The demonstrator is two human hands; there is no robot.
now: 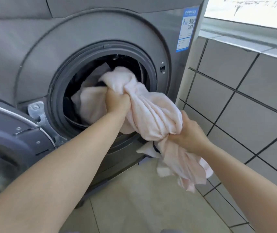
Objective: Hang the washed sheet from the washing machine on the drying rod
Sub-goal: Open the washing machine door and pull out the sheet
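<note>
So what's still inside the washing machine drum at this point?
Part of the pale pink bunched sheet lies inside the grey front-loading washing machine; the rest trails out, gripped by the left hand and right hand. Some darker fabric shows behind it. The drum's depths are hidden.

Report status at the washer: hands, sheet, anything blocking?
Both hands, left hand and right hand, clenched on pink sheet. Sheet part out, rest inside drum. Door swung open left, nothing blocking.
</note>
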